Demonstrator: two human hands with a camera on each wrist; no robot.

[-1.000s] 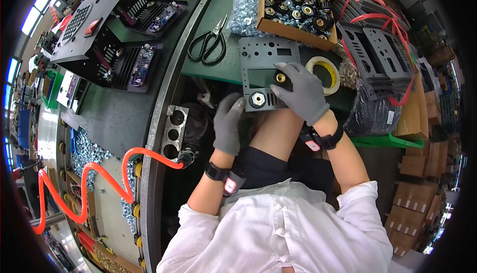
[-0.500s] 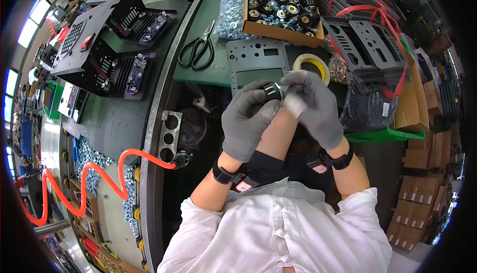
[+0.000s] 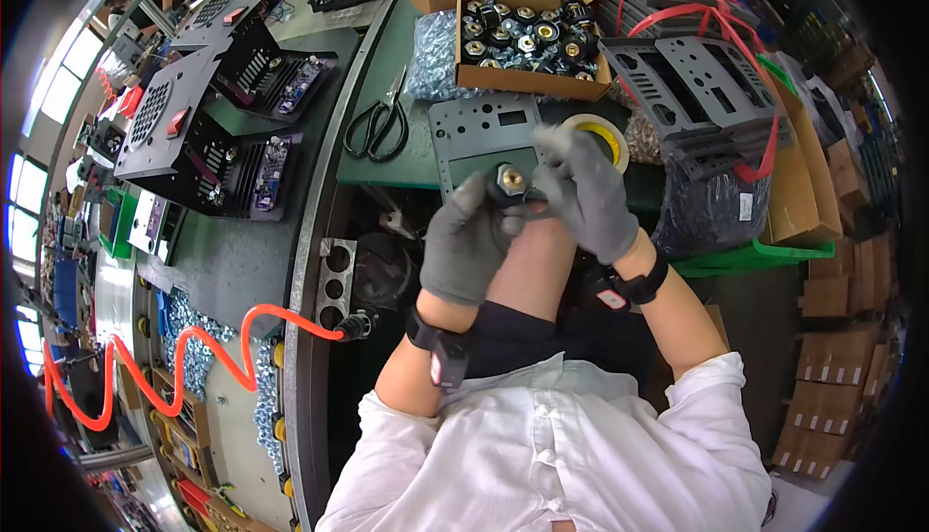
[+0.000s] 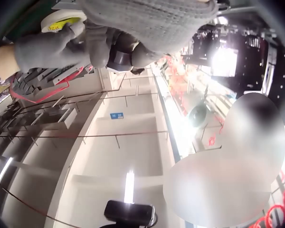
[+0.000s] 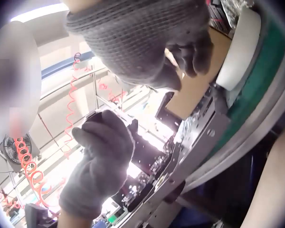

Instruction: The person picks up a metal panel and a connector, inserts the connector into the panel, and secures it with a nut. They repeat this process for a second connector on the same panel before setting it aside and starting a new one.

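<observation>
My gloved left hand holds a black round fitting with a silver hex nut and a brass centre facing up. Close beside it is my gloved right hand, its fingers loosely bent. In the right wrist view nothing shows between those fingers. Below the hands, a grey metal panel with round and rectangular cut-outs juts over the bench's front edge; its near end is hidden by the hands and fitting. In the left wrist view, the fitting appears dark between the gloves.
An open cardboard box of similar fittings stands behind the panel. Scissors lie left, a tape roll right. Strapped metal panels are stacked farther right. An orange coiled hose crosses the left side, near black housings.
The fitting passed from my right hand to my left and now turns its nut side upward. Both hands came together over the panel's near end. The head view shifted slightly.
</observation>
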